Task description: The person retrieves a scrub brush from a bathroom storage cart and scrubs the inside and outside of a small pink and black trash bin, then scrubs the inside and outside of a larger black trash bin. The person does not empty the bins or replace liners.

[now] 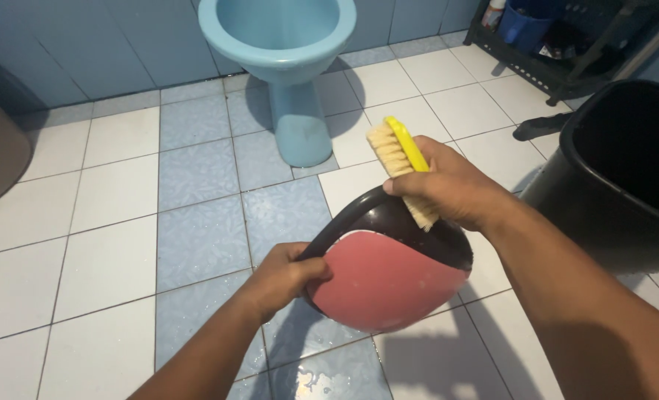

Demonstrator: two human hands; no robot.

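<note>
Over the wet tiled floor (115,259), at six o'clock from the blue toilet (289,44), a red-and-black dipper (389,278) is held: left hand (285,278) clenched around its handle, right hand (455,185) at one o'clock grasping a yellow scrub brush (402,159), bristles touching the rim.

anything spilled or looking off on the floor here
Yes: the tiled floor is wet, with droplets and a small puddle below the left hand, which holds a black and pink dipper. The right hand presses a yellow scrub brush to its rim. Nothing looks broken.
</note>
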